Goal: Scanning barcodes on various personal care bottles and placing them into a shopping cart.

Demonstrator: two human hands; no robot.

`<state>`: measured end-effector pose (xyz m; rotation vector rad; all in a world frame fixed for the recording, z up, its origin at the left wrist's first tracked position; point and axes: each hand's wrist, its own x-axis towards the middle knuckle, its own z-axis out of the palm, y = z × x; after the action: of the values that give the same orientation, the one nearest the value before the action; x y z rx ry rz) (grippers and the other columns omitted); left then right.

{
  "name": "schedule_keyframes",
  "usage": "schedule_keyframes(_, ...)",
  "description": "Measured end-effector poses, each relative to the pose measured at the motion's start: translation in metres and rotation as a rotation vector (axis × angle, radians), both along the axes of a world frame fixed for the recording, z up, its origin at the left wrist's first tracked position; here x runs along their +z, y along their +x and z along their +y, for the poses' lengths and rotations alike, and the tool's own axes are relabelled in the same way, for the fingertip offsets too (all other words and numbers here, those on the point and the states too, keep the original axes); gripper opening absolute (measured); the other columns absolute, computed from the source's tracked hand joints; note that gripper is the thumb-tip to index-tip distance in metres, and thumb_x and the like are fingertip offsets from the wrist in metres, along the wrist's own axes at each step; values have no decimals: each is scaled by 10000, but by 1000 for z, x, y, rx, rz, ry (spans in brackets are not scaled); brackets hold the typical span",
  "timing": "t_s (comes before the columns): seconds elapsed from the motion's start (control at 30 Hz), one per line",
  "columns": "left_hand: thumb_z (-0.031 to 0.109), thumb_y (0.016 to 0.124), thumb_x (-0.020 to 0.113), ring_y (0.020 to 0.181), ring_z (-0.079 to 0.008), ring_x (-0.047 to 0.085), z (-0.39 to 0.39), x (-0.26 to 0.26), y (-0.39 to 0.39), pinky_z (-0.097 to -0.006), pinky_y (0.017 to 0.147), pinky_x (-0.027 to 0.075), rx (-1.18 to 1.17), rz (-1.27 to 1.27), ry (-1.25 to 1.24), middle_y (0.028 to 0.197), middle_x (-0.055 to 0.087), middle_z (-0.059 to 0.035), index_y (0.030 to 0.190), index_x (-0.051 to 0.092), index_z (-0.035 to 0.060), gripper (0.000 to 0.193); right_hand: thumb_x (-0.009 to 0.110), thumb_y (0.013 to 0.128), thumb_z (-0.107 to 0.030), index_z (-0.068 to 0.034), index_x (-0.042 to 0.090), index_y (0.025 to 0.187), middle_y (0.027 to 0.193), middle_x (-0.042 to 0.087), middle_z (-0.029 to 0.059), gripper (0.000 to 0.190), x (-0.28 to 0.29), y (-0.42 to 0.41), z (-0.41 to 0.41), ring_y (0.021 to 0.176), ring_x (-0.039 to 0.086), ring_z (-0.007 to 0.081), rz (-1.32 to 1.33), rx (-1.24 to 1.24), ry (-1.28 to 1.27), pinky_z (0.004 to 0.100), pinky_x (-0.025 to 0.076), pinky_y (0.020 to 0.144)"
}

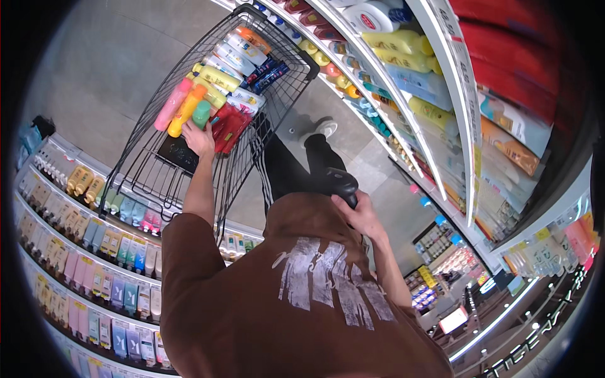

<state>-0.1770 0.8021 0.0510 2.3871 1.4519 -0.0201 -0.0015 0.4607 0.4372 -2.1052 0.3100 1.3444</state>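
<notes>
My left hand (199, 140) reaches into a black wire shopping cart (142, 118), its fingers around the lower end of a green bottle (202, 112). Beside that bottle lie an orange-yellow bottle (186, 111) and a pink bottle (173, 104). A red pack (231, 128) rests on the other side of the hand. Farther along the cart are yellow bottles (217, 78), white bottles (234, 57) and dark blue boxes (270, 77). Near my waist, my right hand (363, 215) grips a black handheld device (341, 182) that resembles a barcode scanner.
Shelves (378, 52) of bottles and pouches rise close on the right. Another shelf unit (90, 264) with boxes and tubes stands at the lower left. A black panel (177, 155) bearing writing sits at the cart's near end. Grey tiled floor (118, 61) stretches beyond the cart.
</notes>
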Motion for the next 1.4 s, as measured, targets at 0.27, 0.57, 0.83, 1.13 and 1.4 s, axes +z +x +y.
schedule_keyframes(0.27, 225, 861, 844, 1188, -322, 565, -19, 129, 41, -429, 1056, 452, 159, -748, -327, 1280, 532, -173, 1370, 496, -38, 670, 737, 986, -319, -7, 640, 942, 675, 575, -19, 330, -1, 13, -29, 538, 514, 65, -124, 49, 277, 269, 418, 495)
schedule_keyframes(0.57, 617, 896, 575, 1130, -264, 593, -124, 387, 193, -450, 1023, 480, 217, -1339, -1447, 1231, 595, -116, 1443, 492, 59, 786, 721, 1001, -268, -25, 675, 1011, 662, 580, -35, 247, 58, 67, -91, 535, 511, 53, -234, 11, 560, 253, 403, 490)
schedule_keyframes(0.83, 458, 962, 690, 940, -234, 707, -241, 495, 248, -382, 773, 614, -232, -653, -1350, 1149, 681, -164, 1429, 432, 1, 702, 779, 880, -139, -12, 717, 1177, 960, 769, 97, 328, 117, 79, -176, 803, 693, 160, -570, -14, 858, 322, 551, 780)
schedule_keyframes(1.13, 359, 957, 751, 894, -163, 681, -299, 512, 261, -322, 751, 562, -404, -511, -1162, 1078, 685, -105, 1399, 473, 18, 623, 759, 793, -177, 4, 673, 1137, 961, 722, 243, 398, 151, 85, -234, 907, 683, 468, -654, 390, 597, 459, 568, 801)
schedule_keyframes(1.4, 660, 1056, 319, 704, -199, 695, -298, 579, 291, -359, 609, 592, -584, -734, -1288, 897, 678, -83, 1209, 607, 64, 679, 778, 841, -129, -30, 681, 1226, 955, 747, 201, 409, 160, 66, -253, 883, 729, 327, -841, 82, 796, 399, 559, 845)
